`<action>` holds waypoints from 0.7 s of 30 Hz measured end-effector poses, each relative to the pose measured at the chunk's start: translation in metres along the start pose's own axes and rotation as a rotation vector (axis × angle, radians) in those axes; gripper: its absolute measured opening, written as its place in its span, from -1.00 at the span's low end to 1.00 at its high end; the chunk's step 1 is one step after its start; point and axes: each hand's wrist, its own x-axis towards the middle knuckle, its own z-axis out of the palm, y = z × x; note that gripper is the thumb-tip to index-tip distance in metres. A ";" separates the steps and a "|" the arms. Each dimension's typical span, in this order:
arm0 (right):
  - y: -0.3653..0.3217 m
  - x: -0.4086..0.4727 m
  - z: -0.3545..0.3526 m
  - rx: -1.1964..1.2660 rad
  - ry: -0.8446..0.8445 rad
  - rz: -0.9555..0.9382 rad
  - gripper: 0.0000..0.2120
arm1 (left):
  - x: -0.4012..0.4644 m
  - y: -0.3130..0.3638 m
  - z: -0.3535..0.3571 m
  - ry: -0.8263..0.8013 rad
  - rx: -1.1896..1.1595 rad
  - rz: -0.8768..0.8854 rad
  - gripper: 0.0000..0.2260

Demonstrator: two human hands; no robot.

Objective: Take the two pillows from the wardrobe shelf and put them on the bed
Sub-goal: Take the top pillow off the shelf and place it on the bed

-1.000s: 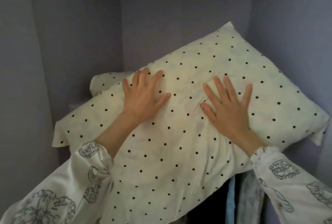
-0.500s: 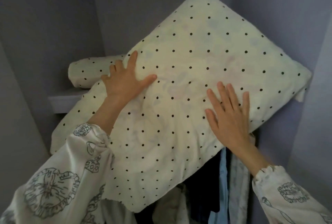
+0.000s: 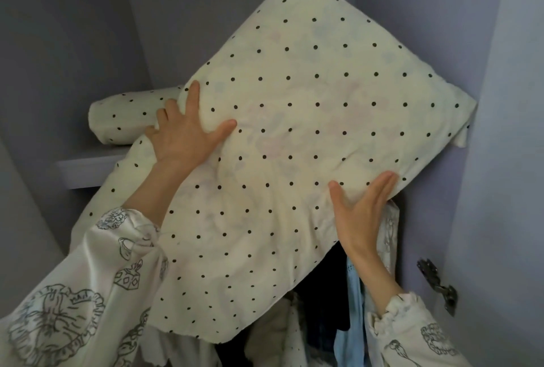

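Observation:
A cream pillow with black dots (image 3: 294,119) hangs half off the wardrobe shelf (image 3: 88,166), tilted with one corner pointing up. My left hand (image 3: 185,131) grips its upper left edge, fingers curled behind and thumb on the front. Lower on the right edge, my right hand (image 3: 360,210) holds it with the thumb on the front and the fingers reaching under. A second dotted pillow (image 3: 129,115) lies on the shelf behind at the left, mostly hidden by the first.
Grey wardrobe walls close in on both sides and behind. Hanging clothes (image 3: 350,307), dark and light blue, fill the space under the pillow. A metal door hinge (image 3: 438,287) sits on the right panel.
The front pillow has come forward off the shelf and tipped up steeply. My left hand shifted to its edge and curled round it. My right hand slid down to the lower right edge.

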 end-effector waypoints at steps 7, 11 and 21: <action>0.004 0.006 0.006 0.457 -0.023 0.243 -0.20 | -0.004 -0.003 -0.003 -0.022 -0.071 0.000 -0.13; -0.001 0.011 0.005 0.509 -0.007 0.188 -0.26 | -0.014 -0.016 -0.007 -0.109 -0.222 -0.038 -0.09; -0.032 0.030 -0.018 0.462 -0.082 0.055 -0.27 | -0.039 -0.024 -0.028 -0.255 -0.648 -0.172 0.06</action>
